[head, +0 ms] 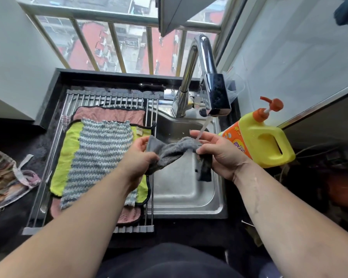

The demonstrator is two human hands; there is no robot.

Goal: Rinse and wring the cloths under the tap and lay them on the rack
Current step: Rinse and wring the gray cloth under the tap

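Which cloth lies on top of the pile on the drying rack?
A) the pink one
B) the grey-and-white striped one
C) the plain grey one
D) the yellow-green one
B: the striped cloth lies over the yellow-green cloth and the pink cloth on the rack, while the left hand and the right hand hold the plain grey cloth above the sink.

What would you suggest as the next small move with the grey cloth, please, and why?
Probably twist both hands opposite ways to wring the grey cloth over the sink: the left hand and right hand each grip an end, it bunches between them, and tap water runs onto it.
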